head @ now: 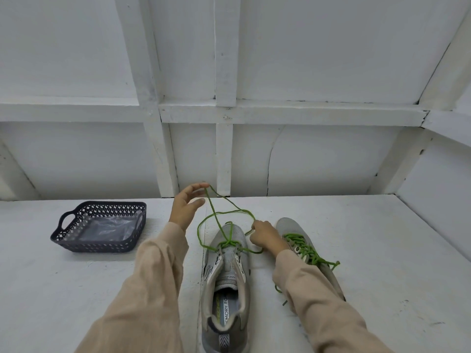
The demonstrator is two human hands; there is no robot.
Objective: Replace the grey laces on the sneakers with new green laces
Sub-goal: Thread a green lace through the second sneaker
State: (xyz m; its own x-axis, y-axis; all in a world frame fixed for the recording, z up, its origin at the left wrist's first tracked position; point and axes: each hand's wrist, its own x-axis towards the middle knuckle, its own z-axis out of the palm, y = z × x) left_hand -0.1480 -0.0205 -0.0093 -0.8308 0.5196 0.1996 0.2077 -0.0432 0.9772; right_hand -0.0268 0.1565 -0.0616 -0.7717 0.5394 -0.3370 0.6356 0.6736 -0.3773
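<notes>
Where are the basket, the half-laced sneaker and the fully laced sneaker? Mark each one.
basket (96, 245), head view, on its front wall
half-laced sneaker (227, 272), head view, on its tongue
fully laced sneaker (288, 225), head view, on its toe

Place: a plain, white-painted work booth; what kind of building holds it cannot be told
Walls: flat white panels (318, 59) framed by white battens (224, 110) that cross in a grid
Wear: a thin curved crack (269, 161) in one lower panel, dark gaps at the batten joints
Corner: a side wall (438, 179) meets the back wall on the right
Surface: a white tabletop (369, 250) running up to both walls, lightly scuffed
Furnishing: a dark lattice basket (96, 247) with handles, lined with clear plastic (107, 229)
</notes>
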